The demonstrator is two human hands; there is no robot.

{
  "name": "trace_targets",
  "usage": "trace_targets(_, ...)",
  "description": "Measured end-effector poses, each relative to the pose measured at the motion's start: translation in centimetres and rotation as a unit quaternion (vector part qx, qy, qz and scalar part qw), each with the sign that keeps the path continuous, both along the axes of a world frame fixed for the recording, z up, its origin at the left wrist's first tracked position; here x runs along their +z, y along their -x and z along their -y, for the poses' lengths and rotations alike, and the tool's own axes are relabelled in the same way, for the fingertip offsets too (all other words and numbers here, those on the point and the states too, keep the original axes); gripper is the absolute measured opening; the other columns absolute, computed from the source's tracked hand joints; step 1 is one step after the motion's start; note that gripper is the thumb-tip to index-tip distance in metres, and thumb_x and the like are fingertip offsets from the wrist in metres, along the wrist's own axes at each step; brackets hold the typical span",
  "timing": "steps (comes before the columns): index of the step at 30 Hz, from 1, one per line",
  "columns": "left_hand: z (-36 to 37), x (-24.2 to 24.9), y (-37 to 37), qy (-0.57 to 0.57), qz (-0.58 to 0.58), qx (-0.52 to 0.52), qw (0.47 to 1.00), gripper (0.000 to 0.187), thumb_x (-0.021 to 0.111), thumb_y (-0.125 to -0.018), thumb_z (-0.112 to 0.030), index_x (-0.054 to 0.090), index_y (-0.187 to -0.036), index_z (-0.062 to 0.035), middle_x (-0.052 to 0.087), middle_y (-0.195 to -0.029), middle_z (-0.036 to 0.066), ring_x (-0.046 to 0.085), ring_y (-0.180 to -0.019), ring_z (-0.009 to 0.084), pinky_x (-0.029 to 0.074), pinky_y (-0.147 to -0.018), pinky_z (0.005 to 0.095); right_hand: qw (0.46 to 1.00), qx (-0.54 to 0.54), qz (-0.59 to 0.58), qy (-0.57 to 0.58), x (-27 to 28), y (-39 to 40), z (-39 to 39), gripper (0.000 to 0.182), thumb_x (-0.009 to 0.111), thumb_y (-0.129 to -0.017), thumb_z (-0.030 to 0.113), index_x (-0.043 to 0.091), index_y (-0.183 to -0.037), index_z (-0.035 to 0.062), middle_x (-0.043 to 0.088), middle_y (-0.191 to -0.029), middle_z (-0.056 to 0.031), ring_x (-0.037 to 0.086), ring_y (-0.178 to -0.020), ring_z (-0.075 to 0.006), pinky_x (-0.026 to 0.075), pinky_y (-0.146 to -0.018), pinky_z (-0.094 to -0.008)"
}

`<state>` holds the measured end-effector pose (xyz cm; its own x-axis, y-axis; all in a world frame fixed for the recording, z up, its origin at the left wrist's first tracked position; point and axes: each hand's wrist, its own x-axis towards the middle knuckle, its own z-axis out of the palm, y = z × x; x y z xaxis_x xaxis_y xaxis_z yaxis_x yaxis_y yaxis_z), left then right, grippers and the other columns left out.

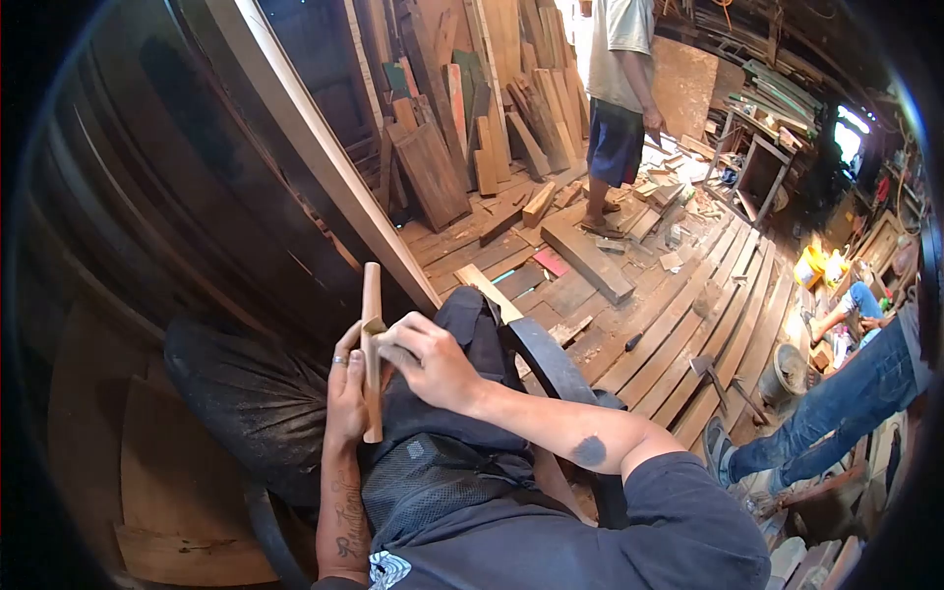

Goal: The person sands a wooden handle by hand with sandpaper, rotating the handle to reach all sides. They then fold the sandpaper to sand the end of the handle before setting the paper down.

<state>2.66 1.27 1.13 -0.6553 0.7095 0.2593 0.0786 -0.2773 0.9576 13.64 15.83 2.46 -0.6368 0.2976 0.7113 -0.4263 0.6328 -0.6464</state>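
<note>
A slim, smooth wooden stick (373, 411) stands nearly upright over my lap, its top end past my fingers. My left hand (344, 398), with a ring on one finger, is closed around its middle from the left. My right hand (425, 356) is closed against the stick from the right, the fingers pinching a small brown folded piece that looks like sandpaper (375, 326). This piece is pressed around the stick just above my left hand. The right fingertips are partly hidden behind the knuckles.
A person (618, 88) stands among wood scraps; another person's jeans-clad leg (836, 413) is at right. Boards (433, 177) lean on the back wall. A thick beam (587, 258) and a hammer-like tool (710, 382) lie on the slatted floor (678, 324). A wooden post (324, 147) rises close by.
</note>
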Motion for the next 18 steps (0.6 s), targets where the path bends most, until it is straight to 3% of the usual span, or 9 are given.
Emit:
trace_targets(1, 0.2, 0.1, -0.3, -0.003, 0.010, -0.008, 1.000, 0.044, 0.039, -0.121, -0.026, 0.046, -0.160, -0.0062, 0.064, -0.130, 0.009, 0.063, -0.104, 0.0123, 0.057, -0.089, 0.0297, 1.000, 0.010, 0.011, 0.010, -0.3, -0.5, 0.4, 0.012, 0.072, -0.103, 0.011, 0.075, -0.108, 0.0007, 0.068, -0.100, -0.0149, 0.072, -0.095, -0.0339, 0.059, -0.082, -0.0426)
trace_targets(5, 0.3, 0.6, -0.2, 0.009, -0.063, 0.116, 0.991, 0.049, 0.039, -0.121, -0.033, 0.047, -0.162, -0.0066, 0.058, -0.148, 0.011, 0.060, -0.115, 0.0142, 0.051, -0.098, 0.0299, 0.993, 0.101, 0.054, 0.017, -2.1, -1.2, 3.0, 0.015, 0.072, -0.102, 0.009, 0.072, -0.113, -0.0007, 0.066, -0.106, -0.0161, 0.072, -0.095, -0.0355, 0.059, -0.086, -0.0415)
trace_targets(9, 0.2, -0.5, 0.4, 0.011, -0.027, 0.129, 0.991, 0.053, 0.039, -0.121, -0.038, 0.044, -0.164, -0.0072, 0.059, -0.143, 0.012, 0.062, -0.117, 0.0172, 0.053, -0.098, 0.0325, 0.995, 0.089, 0.051, -0.003, -1.8, -0.8, 1.7, 0.021, 0.074, -0.101, 0.011, 0.070, -0.117, -0.0009, 0.065, -0.109, -0.0166, 0.072, -0.094, -0.0354, 0.059, -0.085, -0.0422)
trace_targets(11, 0.3, -0.4, 0.0, 0.018, -0.031, 0.121, 0.992, 0.053, 0.039, -0.121, -0.037, 0.042, -0.164, -0.0068, 0.061, -0.140, 0.013, 0.064, -0.119, 0.0196, 0.055, -0.100, 0.0340, 0.993, 0.087, 0.077, 0.036, -1.6, -0.8, 0.9, 0.021, 0.074, -0.102, 0.012, 0.068, -0.118, -0.0009, 0.065, -0.108, -0.0147, 0.072, -0.089, -0.0274, 0.060, -0.081, -0.0386)
trace_targets(13, 0.3, -0.2, -0.3, 0.029, -0.037, 0.113, 0.992, 0.052, 0.039, -0.121, -0.035, 0.042, -0.164, -0.0059, 0.062, -0.140, 0.015, 0.066, -0.119, 0.0204, 0.056, -0.101, 0.0342, 0.990, 0.089, 0.086, 0.062, -1.3, -0.8, 0.6, 0.021, 0.074, -0.103, 0.011, 0.068, -0.119, -0.0011, 0.066, -0.108, -0.0148, 0.073, -0.088, -0.0248, 0.060, -0.081, -0.0377)
trace_targets(18, 0.4, 0.1, -0.2, 0.049, -0.056, 0.060, 0.995, 0.051, 0.041, -0.120, -0.032, 0.043, -0.162, -0.0023, 0.065, -0.139, 0.016, 0.067, -0.121, 0.0210, 0.057, -0.102, 0.0342, 0.993, 0.079, 0.066, 0.057, -1.3, -0.6, 0.4, 0.024, 0.073, -0.103, 0.012, 0.066, -0.121, -0.0018, 0.067, -0.106, -0.0148, 0.074, -0.088, -0.0244, 0.060, -0.082, -0.0375)
